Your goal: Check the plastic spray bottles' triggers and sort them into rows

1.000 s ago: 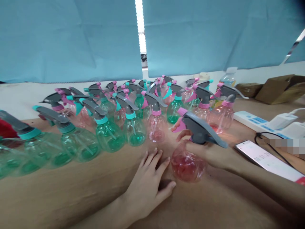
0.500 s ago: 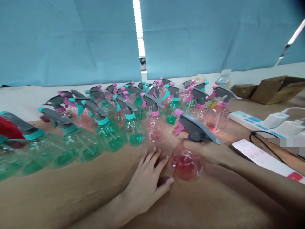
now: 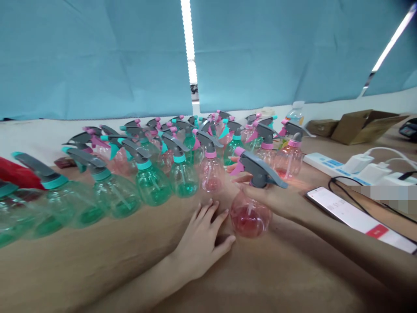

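Note:
A pink spray bottle with a grey head and pink trigger stands close in front of me, with pinkish-red liquid low inside. Around the back of its neck reaches my right hand. Some of its fingertips show beside the trigger; the bottle hides much of the hand. My left hand lies flat on the table, fingers spread, left of this bottle and apart from it. Just beyond my left fingertips stand another pink spray bottle and a clear-green one with a teal collar.
Several green and pink spray bottles crowd the table's back and left. A red object is at the left edge. On the right are a phone, a power strip with chargers and cables, and an open cardboard box.
The view has shifted slightly. The pink bottle by my right hand looks steadier and less distorted, and more of my right fingers show beside its trigger. My left hand stays flat.

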